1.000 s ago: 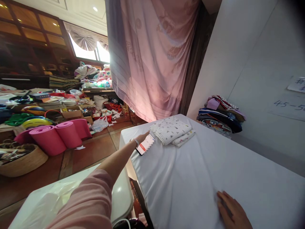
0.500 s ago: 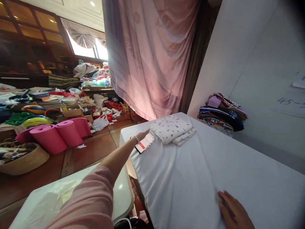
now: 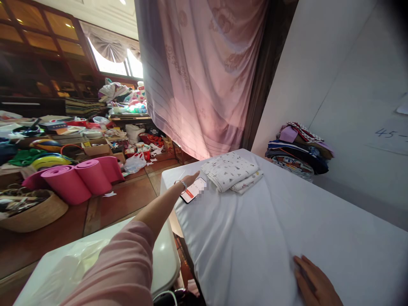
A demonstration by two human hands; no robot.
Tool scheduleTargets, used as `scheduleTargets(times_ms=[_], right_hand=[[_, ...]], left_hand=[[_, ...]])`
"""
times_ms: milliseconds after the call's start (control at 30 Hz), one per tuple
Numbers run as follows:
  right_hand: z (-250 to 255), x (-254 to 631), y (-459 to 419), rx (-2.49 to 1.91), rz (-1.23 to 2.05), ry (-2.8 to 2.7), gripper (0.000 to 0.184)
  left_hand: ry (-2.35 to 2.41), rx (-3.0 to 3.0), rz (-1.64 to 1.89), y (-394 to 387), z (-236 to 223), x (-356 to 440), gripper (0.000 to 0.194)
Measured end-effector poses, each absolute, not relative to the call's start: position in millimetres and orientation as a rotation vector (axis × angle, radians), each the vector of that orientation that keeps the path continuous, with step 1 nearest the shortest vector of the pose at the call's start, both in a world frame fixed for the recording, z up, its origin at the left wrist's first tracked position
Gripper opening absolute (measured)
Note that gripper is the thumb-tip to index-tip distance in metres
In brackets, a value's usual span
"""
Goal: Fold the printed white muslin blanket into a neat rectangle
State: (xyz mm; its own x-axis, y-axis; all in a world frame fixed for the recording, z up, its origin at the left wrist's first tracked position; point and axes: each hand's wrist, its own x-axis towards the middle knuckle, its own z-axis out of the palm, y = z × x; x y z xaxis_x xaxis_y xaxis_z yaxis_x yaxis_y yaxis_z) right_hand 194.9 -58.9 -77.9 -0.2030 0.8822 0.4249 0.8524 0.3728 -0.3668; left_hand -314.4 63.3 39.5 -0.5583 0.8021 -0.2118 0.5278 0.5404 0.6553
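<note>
My left hand (image 3: 187, 182), at the end of an outstretched arm with a bracelet at the wrist, is closed on a smartphone (image 3: 191, 193) near the far left corner of the bed-like, white-covered table (image 3: 270, 238). Its lit screen faces up toward me and shows a red-orange button; a pixelated patch covers its right part, and most of my fingers are hidden. Just right of the phone lies a folded white cloth (image 3: 229, 170) with a small print. My right hand (image 3: 315, 282) rests on the white cover at the near right, fingers stretched out, holding nothing.
Beyond the table hangs a pink curtain (image 3: 204, 76). A stack of folded clothes (image 3: 298, 148) stands by the white wall. At left are pink rolled mats (image 3: 65, 182), a woven basket (image 3: 38, 212), cluttered goods, and a white surface (image 3: 162, 255) bearing a plastic bag (image 3: 70, 270).
The view has shifted very slightly. Both hands, the phone and the folded cloth keep practically the same places.
</note>
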Motion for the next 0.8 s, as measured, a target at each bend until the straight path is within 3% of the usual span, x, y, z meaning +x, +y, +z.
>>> scheduleTargets(times_ms=[800], right_hand=[[-88,203,-56,-1.496,0.080,-2.165,0.044]], left_hand=[[2.473,1.226,0.456,104,39,-341,0.084]])
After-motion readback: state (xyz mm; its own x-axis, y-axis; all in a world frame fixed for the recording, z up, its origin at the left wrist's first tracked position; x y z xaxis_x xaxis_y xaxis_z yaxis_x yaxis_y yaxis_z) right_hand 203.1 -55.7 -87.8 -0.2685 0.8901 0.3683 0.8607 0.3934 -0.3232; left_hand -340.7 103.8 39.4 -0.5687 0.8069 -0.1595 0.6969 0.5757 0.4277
